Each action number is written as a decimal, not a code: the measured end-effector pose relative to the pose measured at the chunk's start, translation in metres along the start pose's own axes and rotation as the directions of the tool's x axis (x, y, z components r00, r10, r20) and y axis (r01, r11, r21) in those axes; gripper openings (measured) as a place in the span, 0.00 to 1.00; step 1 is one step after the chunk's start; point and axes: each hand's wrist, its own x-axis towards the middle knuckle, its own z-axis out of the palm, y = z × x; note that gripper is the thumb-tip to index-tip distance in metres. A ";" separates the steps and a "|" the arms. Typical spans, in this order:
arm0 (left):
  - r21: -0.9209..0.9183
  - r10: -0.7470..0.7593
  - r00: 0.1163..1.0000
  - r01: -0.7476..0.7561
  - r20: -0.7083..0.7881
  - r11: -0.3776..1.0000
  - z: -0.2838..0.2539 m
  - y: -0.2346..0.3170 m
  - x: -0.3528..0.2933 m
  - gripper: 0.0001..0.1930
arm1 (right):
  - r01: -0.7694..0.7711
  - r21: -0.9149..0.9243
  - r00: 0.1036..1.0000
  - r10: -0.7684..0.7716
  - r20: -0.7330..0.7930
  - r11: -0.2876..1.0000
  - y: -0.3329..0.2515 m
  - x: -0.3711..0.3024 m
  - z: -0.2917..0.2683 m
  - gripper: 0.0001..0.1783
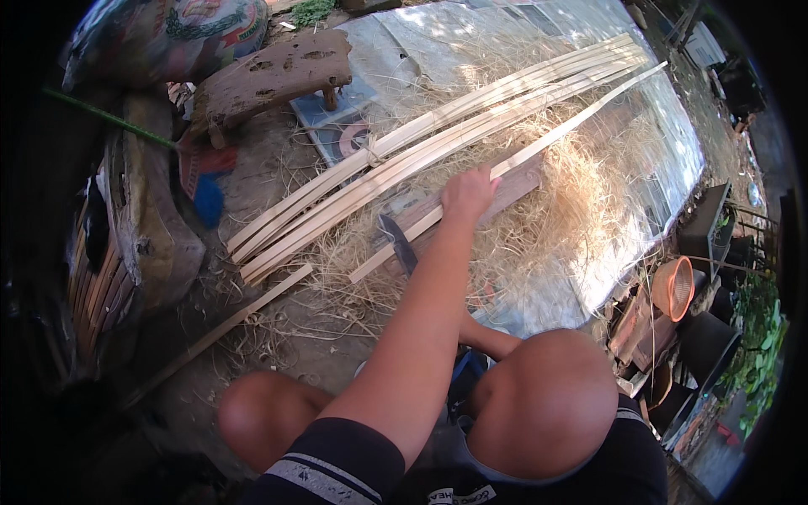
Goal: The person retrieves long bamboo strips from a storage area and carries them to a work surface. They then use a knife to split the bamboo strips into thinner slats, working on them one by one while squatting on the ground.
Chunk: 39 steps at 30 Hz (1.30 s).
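Note:
My left hand (470, 195) is closed round a long, pale bamboo strip (572, 122), pressing it down over a brown wooden board (515, 192). The strip slants from near my knees up to the far right. Beside my left forearm a dark knife blade (399, 241) stands tilted across the strip's near part. My right forearm (492, 339) reaches from beside my right knee toward the knife; my left arm hides the right hand and the handle. Left of the board lies a bundle of several similar strips (404, 160), bound with a thin tie.
Curly shavings (581, 185) cover much of the pale sheet (673, 168). A single strip (227, 324) lies at the near left. A low wooden bench (273, 80) and a filled sack (181, 38) stand far left. An orange basket (672, 288) and dark pots (707, 345) are at right.

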 end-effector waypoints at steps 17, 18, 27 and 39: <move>0.059 -0.012 0.999 0.010 0.034 0.998 -0.005 0.010 -0.002 0.24 | -0.033 -0.003 0.961 0.032 0.274 0.999 0.023 -0.011 0.012 0.35; 0.052 -0.022 0.999 0.020 0.038 0.998 -0.007 0.011 -0.002 0.24 | -0.028 0.015 0.965 0.023 0.263 1.000 0.023 -0.013 0.015 0.34; 0.060 -0.056 0.997 0.053 0.055 0.997 -0.009 0.018 -0.002 0.23 | 0.127 -0.315 0.870 0.046 0.490 0.941 0.075 0.000 -0.011 0.34; 0.024 -0.069 0.997 0.068 0.028 0.997 -0.002 0.015 -0.005 0.24 | 0.064 -0.027 0.949 -0.053 0.310 0.998 0.045 -0.017 0.019 0.27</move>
